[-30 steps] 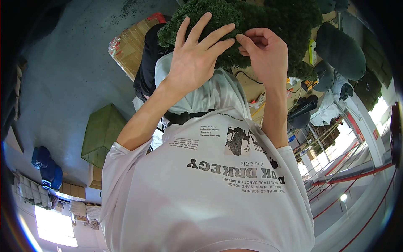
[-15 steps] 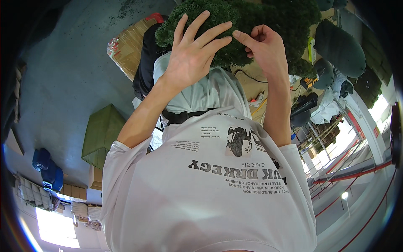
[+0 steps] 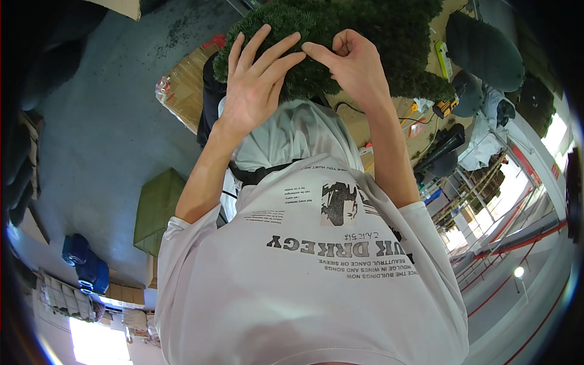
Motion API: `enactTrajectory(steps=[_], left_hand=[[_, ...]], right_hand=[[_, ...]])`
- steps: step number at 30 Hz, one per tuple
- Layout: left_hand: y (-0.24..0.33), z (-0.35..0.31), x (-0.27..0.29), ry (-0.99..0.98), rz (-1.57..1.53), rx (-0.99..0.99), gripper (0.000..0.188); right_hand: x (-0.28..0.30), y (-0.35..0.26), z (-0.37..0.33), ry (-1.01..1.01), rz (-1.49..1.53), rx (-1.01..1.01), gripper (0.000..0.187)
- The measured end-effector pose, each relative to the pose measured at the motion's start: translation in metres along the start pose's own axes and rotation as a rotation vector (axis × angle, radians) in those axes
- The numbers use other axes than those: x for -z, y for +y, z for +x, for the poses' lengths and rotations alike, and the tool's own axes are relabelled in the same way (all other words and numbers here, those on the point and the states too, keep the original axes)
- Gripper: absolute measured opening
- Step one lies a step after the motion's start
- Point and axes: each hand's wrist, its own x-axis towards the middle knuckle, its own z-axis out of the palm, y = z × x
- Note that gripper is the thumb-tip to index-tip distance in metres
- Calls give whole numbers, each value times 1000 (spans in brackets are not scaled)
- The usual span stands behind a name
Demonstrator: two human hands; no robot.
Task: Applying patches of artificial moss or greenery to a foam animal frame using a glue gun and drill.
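A dense mass of dark green artificial foliage with short needle-like tufts lies in front of me, beyond my lap. Over its near left part, my left hand is held with the fingers spread; its thumb is mostly hidden. Close beside it on the right, my right hand has its fingers curled in, and its thumb points left to the tip of my left index finger. Whether anything thin sits between the right fingers I cannot make out. Both hands are at the near edge of the foliage.
Right of the foliage, a tan work surface carries a yellow-black power tool, a black cable and a yellow-green tool. Dark green oval pieces stand beyond. A taped cardboard box and green box are at left.
Both hands have shifted a little to the left in the picture, along with the foliage, as the view turned slightly. Their poses are nearly the same.
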Motion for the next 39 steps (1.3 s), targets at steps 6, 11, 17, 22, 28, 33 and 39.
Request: enactTrajectory(steps=[6,11,17,22,28,33,39], left_hand=[[4,-7,3,346,-491,278,5],[22,13,-3,262,-140,444,25],[38,34,-13,147,49,427,56],[37,30,-7,125,-29,496,50],[41,32,-11,94,63,449,49],[54,42,-18,128,158,614,46],[43,26,-10,114,24,584,44]], right_hand=[[7,21,-7,-44,365,-44,27],[-5,28,-8,79,328,53,33],[-6,18,-9,89,255,69,38],[1,7,-12,58,181,49,39],[-2,11,-10,80,175,89,35],[-3,15,-9,86,194,99,34],[0,11,-9,63,212,70,33]])
